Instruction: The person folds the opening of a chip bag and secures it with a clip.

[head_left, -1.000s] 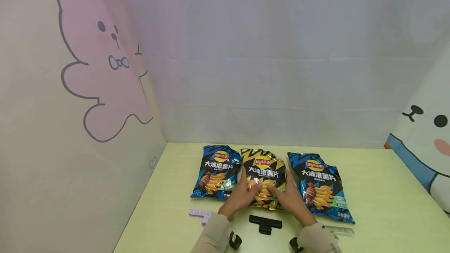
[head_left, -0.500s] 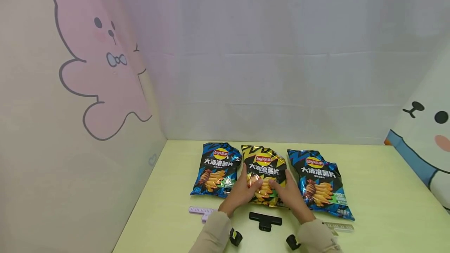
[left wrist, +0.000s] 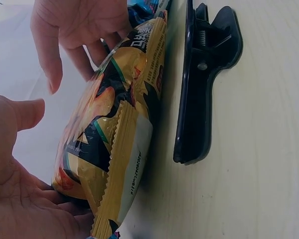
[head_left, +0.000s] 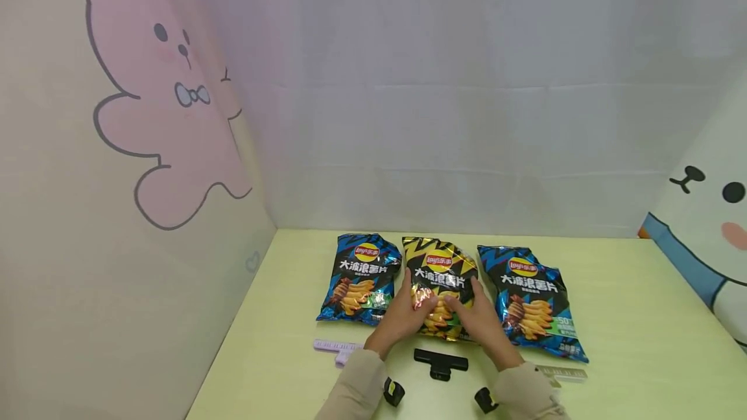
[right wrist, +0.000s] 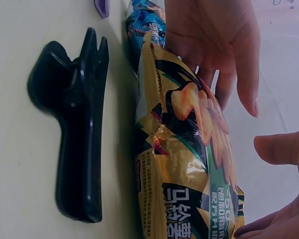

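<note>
A gold-and-black bag of potato chips (head_left: 439, 277) lies on the table between two blue-and-black chip bags, the left one (head_left: 364, 277) and the right one (head_left: 531, 300). My left hand (head_left: 403, 316) lies along the gold bag's left side, fingers against its edge. Against the opposite side rests my right hand (head_left: 481, 319). In both wrist views the thumbs stand up, apart from the bag; some fingertips are hidden by it. Just in front of the gold bag lies a black bag clip (head_left: 440, 363), seen large in the left wrist view.
A purple clip (head_left: 338, 349) lies near the left sleeve, partly covered by it. Beside the right sleeve is a pale translucent clip (head_left: 563, 373). Walls with cartoon animals border the table (head_left: 642, 316) on the left and right; a pale curtain (head_left: 467, 115) hangs behind.
The gold bag has shifted very slightly to the right between the hands, which stay at its sides. The head view has tilted a little; the blue bags and clips keep their places.
</note>
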`<action>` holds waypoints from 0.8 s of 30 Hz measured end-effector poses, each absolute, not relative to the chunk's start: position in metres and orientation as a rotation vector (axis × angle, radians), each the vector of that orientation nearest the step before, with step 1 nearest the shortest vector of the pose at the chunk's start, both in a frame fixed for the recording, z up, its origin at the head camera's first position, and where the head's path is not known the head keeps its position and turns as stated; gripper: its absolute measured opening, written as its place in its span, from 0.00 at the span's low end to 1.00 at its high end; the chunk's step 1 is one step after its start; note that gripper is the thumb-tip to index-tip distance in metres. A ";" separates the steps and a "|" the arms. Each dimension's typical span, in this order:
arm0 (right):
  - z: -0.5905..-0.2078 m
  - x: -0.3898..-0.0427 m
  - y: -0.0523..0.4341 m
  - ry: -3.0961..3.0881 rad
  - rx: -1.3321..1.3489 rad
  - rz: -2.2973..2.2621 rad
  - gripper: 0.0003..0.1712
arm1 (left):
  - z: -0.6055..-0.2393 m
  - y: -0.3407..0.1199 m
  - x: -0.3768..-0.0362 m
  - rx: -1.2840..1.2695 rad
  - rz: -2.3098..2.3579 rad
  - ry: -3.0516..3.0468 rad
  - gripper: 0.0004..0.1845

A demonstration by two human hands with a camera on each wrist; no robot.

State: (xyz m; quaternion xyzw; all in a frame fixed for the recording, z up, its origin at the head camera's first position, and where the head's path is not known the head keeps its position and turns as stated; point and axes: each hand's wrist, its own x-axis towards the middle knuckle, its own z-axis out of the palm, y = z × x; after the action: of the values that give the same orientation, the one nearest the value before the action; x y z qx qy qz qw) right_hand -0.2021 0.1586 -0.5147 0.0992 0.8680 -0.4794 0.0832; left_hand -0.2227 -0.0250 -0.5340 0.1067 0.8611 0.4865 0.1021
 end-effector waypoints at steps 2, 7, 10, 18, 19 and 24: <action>-0.514 -0.201 0.160 2.590 0.298 -1.433 0.54 | -0.533 -0.024 -0.222 0.327 1.434 2.542 0.51; -0.513 -0.201 0.160 2.579 0.296 -1.451 0.53 | -0.529 -0.026 -0.223 0.349 1.438 2.536 0.50; -0.510 -0.199 0.161 2.578 0.309 -1.445 0.53 | -0.527 -0.025 -0.224 0.356 1.455 2.532 0.50; -0.501 -0.194 0.165 2.617 0.316 -1.426 0.51 | -0.524 -0.019 -0.220 0.367 1.477 2.524 0.49; -0.501 -0.193 0.164 2.621 0.311 -1.431 0.51 | -0.523 -0.020 -0.220 0.366 1.477 2.524 0.49; -0.498 -0.191 0.160 2.619 0.270 -1.475 0.51 | -0.516 -0.027 -0.215 0.363 1.491 2.550 0.49</action>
State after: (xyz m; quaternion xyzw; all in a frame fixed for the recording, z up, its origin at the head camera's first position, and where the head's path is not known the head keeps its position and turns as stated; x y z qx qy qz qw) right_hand -0.1908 0.1601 -0.4980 0.0893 0.8662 -0.4879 0.0615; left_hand -0.2151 -0.0265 -0.5165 0.1215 0.8539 0.4992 0.0828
